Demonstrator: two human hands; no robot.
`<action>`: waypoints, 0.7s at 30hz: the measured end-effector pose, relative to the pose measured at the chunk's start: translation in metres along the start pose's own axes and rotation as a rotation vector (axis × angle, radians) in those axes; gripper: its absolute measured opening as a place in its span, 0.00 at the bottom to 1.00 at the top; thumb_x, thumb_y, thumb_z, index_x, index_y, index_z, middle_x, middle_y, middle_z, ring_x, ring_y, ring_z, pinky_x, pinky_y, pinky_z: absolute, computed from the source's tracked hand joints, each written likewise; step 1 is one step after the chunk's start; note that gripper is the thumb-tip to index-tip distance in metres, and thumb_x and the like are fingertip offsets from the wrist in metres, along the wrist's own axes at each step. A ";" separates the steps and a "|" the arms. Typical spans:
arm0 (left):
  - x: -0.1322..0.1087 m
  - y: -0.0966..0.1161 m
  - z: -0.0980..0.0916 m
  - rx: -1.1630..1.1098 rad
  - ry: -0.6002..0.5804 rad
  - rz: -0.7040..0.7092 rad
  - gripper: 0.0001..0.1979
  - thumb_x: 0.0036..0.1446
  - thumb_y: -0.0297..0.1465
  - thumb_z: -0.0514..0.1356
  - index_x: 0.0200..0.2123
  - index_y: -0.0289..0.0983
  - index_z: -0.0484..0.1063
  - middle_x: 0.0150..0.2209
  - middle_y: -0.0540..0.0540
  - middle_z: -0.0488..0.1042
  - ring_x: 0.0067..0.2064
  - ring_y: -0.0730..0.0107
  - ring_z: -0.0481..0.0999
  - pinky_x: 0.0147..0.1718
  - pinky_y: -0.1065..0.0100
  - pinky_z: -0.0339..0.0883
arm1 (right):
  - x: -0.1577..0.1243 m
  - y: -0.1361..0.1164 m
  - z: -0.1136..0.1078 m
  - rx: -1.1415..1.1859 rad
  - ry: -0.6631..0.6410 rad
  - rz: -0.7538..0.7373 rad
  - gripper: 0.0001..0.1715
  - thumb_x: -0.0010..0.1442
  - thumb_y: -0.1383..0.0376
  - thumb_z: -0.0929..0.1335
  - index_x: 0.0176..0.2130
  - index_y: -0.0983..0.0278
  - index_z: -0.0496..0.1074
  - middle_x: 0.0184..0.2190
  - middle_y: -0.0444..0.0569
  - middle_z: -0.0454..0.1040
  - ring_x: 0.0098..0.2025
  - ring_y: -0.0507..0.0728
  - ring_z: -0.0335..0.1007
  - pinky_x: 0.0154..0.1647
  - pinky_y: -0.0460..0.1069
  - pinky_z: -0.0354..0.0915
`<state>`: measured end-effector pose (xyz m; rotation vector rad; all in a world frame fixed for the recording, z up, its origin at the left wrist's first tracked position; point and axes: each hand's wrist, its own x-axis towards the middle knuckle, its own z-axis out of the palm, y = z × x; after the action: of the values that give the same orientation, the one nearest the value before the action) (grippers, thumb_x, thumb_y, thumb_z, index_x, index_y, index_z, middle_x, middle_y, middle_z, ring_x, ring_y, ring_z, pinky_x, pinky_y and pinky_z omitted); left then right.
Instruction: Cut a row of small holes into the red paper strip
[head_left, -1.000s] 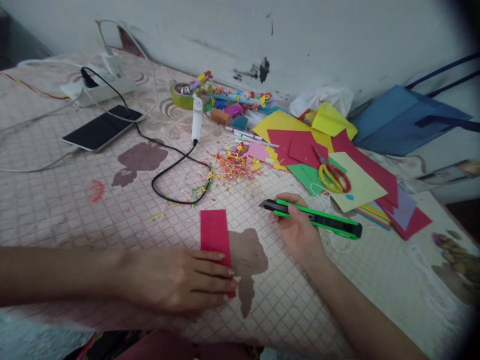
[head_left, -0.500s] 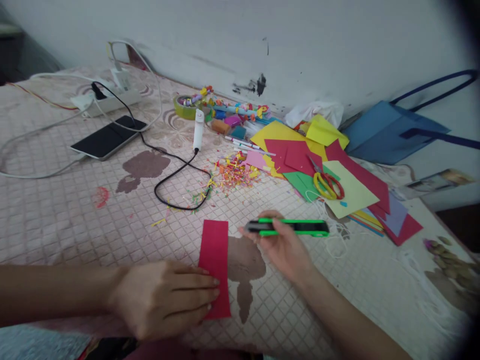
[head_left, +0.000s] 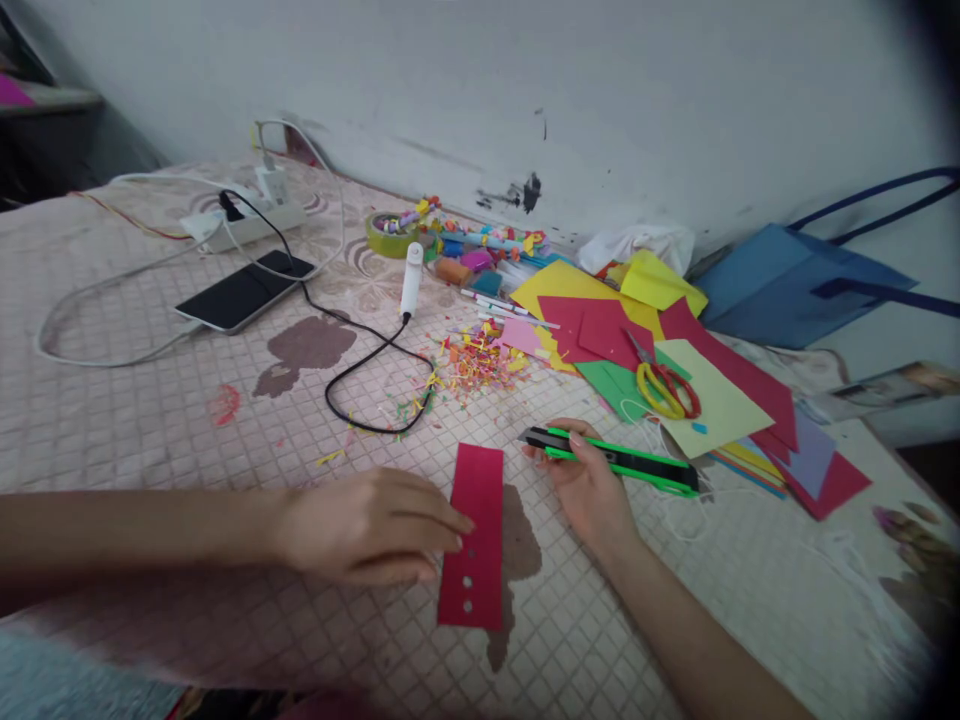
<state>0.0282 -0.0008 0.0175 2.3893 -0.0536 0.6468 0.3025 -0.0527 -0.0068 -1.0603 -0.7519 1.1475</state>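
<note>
A red paper strip (head_left: pixel 480 500) lies upright in front of me on the quilted cover, with small round holes showing near its lower left edge. My left hand (head_left: pixel 382 525) rests on the strip's left side, fingers stretched out and fingertips on the paper; they may hide part of it. To the right of the strip, my right hand (head_left: pixel 589 485) is closed around a green and black utility knife (head_left: pixel 622 460). The blade end of the knife points left, towards the strip, and does not touch it.
Paper scraps (head_left: pixel 484 358) lie beyond the strip. Coloured sheets (head_left: pixel 720 380) with scissors (head_left: pixel 664 388) on top spread to the right. A black cable loop (head_left: pixel 379 428), a tablet (head_left: pixel 244 290) and a power strip (head_left: pixel 255 225) are at the left; a blue bag (head_left: pixel 795 285) leans against the wall.
My left hand has slid up the strip, uncovering holes at its lower end. The knife has tilted, its back end lower now. The whole view has shifted a little.
</note>
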 end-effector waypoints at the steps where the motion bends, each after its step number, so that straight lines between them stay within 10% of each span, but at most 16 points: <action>1: -0.004 -0.002 -0.005 -0.040 0.020 -0.085 0.10 0.71 0.28 0.57 0.52 0.36 0.76 0.51 0.39 0.82 0.51 0.65 0.83 0.50 0.68 0.78 | 0.000 0.000 0.000 0.000 -0.002 0.004 0.10 0.58 0.55 0.75 0.38 0.58 0.79 0.32 0.44 0.82 0.35 0.55 0.79 0.39 0.50 0.73; 11: -0.003 -0.082 -0.048 -0.020 0.262 -0.390 0.12 0.71 0.36 0.58 0.48 0.36 0.78 0.55 0.39 0.80 0.58 0.62 0.79 0.57 0.61 0.74 | 0.000 -0.001 0.004 -0.022 0.016 -0.022 0.10 0.57 0.56 0.76 0.36 0.59 0.80 0.33 0.45 0.81 0.34 0.55 0.78 0.37 0.50 0.73; 17: -0.020 -0.044 -0.085 -0.142 0.183 -0.478 0.12 0.73 0.34 0.56 0.47 0.35 0.77 0.44 0.43 0.84 0.43 0.70 0.85 0.40 0.73 0.79 | 0.007 -0.008 0.007 -0.053 -0.026 -0.016 0.10 0.57 0.56 0.76 0.37 0.59 0.80 0.32 0.44 0.81 0.32 0.53 0.77 0.36 0.48 0.72; 21: -0.044 -0.017 -0.087 -0.253 -0.093 -0.488 0.16 0.71 0.35 0.59 0.32 0.35 0.79 0.26 0.50 0.81 0.26 0.74 0.82 0.24 0.80 0.73 | 0.013 -0.007 0.011 -0.054 -0.054 -0.048 0.09 0.58 0.57 0.74 0.37 0.59 0.79 0.31 0.45 0.81 0.31 0.55 0.77 0.36 0.50 0.72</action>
<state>-0.0448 0.0603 0.0454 2.0733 0.3748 0.2787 0.2982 -0.0376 0.0034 -1.0547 -0.8506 1.1236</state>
